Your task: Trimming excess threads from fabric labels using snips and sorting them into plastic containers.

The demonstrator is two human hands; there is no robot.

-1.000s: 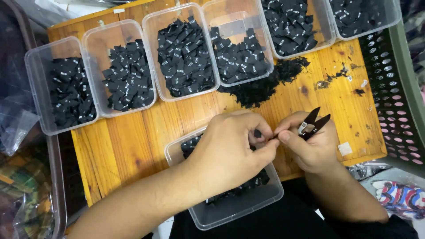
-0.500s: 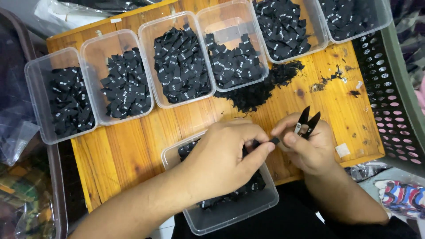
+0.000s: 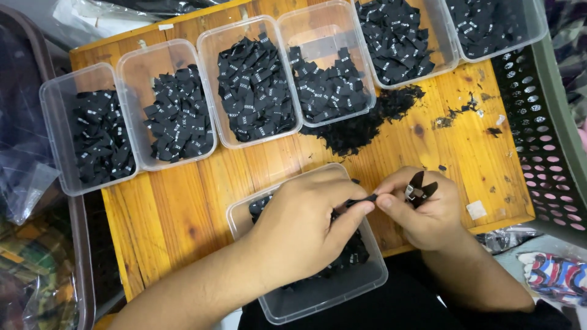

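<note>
Pinching a black label (image 3: 365, 198), left hand (image 3: 302, 229) and snipper-holding right hand (image 3: 425, 211).

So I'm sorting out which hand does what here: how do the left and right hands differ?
The left hand lies over the near clear tub, back upward, holding nothing but the small black piece. The right hand is over the wooden board beside that tub and also has black snips tucked in it, blades pointing up. Both pinch the same black piece between thumb and fingertips.

Bright, even light; soft shadows; sharp.
</note>
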